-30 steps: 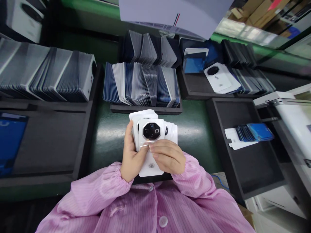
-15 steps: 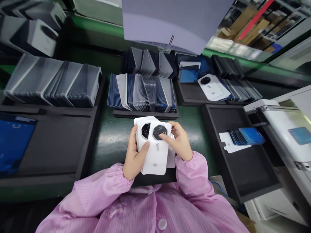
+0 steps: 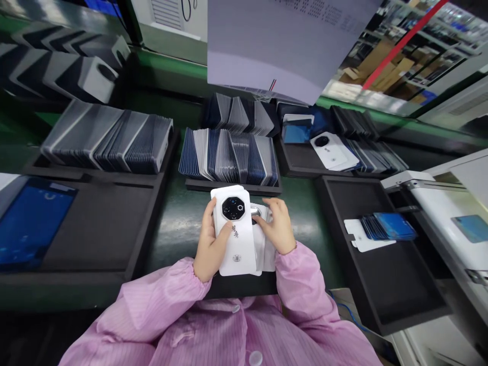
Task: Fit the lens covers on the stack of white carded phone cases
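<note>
A stack of white phone back covers point(image 3: 236, 239), each with a black octagonal camera ring, is gripped upright by my left hand point(image 3: 210, 245), thumb across the front cover. My right hand point(image 3: 277, 227) is curled around the right side of the stack, fingertips on the covers behind the front one. Both hands are just above the green bench, in front of my pink sleeves.
Black foam trays hold rows of standing covers: left point(image 3: 110, 142), middle point(image 3: 232, 155) and back right point(image 3: 366, 137). A loose white cover point(image 3: 331, 150) lies on the back tray. The right tray point(image 3: 381, 244) holds blue-filmed pieces point(image 3: 387, 226). A white machine point(image 3: 453, 203) stands at right.
The front cover that my right hand was sliding over the stack now sits squared on it under my left thumb. My right hand has moved to the stack's right side. The view tilted up.
</note>
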`<state>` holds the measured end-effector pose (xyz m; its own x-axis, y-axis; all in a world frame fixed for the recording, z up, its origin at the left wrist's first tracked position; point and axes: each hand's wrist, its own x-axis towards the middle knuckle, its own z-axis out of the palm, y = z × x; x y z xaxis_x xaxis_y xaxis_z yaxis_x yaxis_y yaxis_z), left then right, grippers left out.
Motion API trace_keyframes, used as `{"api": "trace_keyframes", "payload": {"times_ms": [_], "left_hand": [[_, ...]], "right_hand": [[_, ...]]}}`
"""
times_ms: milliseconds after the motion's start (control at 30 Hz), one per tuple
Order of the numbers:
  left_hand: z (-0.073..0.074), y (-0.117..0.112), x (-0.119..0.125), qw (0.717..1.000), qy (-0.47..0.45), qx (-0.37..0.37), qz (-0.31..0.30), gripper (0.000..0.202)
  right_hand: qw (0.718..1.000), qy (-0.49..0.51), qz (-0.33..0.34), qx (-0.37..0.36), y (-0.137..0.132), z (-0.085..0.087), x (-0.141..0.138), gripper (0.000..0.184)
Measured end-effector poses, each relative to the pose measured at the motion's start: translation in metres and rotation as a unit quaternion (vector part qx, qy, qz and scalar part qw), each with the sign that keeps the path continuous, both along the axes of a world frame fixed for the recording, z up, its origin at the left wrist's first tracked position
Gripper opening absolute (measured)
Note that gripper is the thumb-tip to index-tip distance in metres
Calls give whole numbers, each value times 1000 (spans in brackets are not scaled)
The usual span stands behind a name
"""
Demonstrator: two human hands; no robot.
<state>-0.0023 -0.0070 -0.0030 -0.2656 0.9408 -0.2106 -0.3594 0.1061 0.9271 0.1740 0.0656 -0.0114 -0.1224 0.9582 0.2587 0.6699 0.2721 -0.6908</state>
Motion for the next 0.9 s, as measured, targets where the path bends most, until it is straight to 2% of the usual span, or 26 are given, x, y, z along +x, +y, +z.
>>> {"api": "trace_keyframes", "payload": {"times_ms": [67,133,233,300,467,567,633,733,833,900], "left_hand": [[-3,-1,0,1000,27,5,-12,64],[-6,-2,1,998,53,14,-35,64],[-11,-5,3,993,86,35,-66,63],[-14,-7,5,987,129,57,-72,62],[-21,-12,6,951,272,124,-77,62],[-21,-13,5,940,307,126,-79,62],[-19,-12,5,949,285,109,-80,63],[-14,-8,6,980,166,56,-92,65],[-8,-4,5,994,62,13,-94,69],[-6,-2,4,996,52,10,-75,70]], "right_hand": [[996,17,2,87,-6,3,-8,34],[990,77,22,118,-12,10,-12,23],[987,126,46,87,-21,18,-18,21],[990,129,38,51,-24,20,-21,23],[982,187,18,-18,-25,18,-22,15],[978,204,26,-30,-24,20,-20,8],[986,163,23,11,-26,22,-20,7],[987,71,50,135,-30,23,-23,8],[959,48,172,221,-34,21,-26,9],[935,70,250,242,-35,18,-27,14]]}}
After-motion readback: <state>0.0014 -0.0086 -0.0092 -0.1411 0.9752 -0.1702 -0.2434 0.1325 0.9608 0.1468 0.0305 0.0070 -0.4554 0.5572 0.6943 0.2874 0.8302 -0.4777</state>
